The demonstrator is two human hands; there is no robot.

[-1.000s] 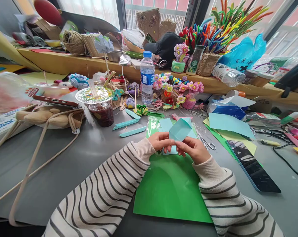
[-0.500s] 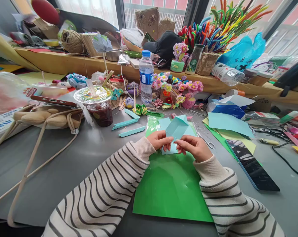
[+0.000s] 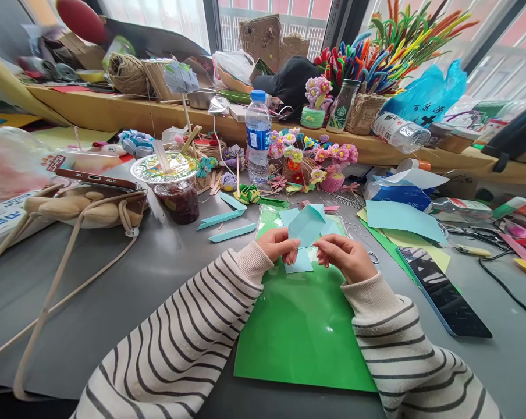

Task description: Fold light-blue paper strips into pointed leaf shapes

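A folded light-blue sheet of paper is held up above a green plastic-covered sheet. My left hand pinches its lower left edge between thumb and fingers. At the lower right edge, the fingers of my right hand are pinched together on the paper's corner, partly hiding it. Beneath the folded sheet, more light-blue paper pieces lie on the green sheet. Scissors rest just beyond my right hand, mostly hidden.
Folded blue strips and a lidded drink cup are on the left. Behind stand a water bottle and pipe-cleaner flowers. A phone and a blue sheet lie to the right. A beige bag sits far left.
The folded paper has tilted and shifted slightly left, its raised flap now lying flatter. My right hand has drawn slightly right, widening the gap between my hands.
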